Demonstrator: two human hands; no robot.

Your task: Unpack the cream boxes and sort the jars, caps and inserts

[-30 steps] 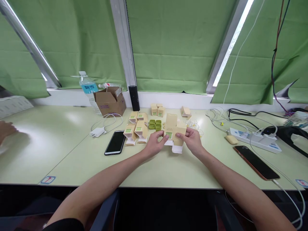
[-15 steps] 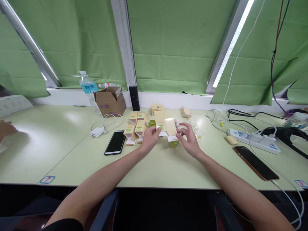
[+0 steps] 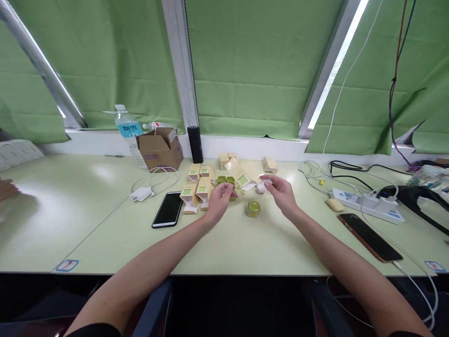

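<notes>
My left hand (image 3: pixel 220 200) is over the table with its fingers curled together; anything between them is hidden. Beside its fingertips are several green lids (image 3: pixel 225 180). A cream folding carton (image 3: pixel 239 173) with a green label and white flap lies tilted beyond my hands. My right hand (image 3: pixel 280 191) pinches at a small white object (image 3: pixel 261 186), its kind unclear. Nearer to me, a small clear jar with a green lid (image 3: pixel 254 208) stands between my hands. More cream cartons (image 3: pixel 204 188) with green labels are grouped left of my left hand.
A black phone (image 3: pixel 167 209) and a brown cardboard box (image 3: pixel 160 150) are on the left. Farther back stand a water bottle (image 3: pixel 129 133) and a black cylinder (image 3: pixel 195 144). To the right are a power strip (image 3: pixel 368 206), cables and another phone (image 3: pixel 370 237). Another person's hand (image 3: pixel 7 189) shows at far left.
The carton has left my left hand and now lies tilted farther back. My left fingers have closed up. My right fingers have drawn together at the white object. The green-lidded jar has come into full view.
</notes>
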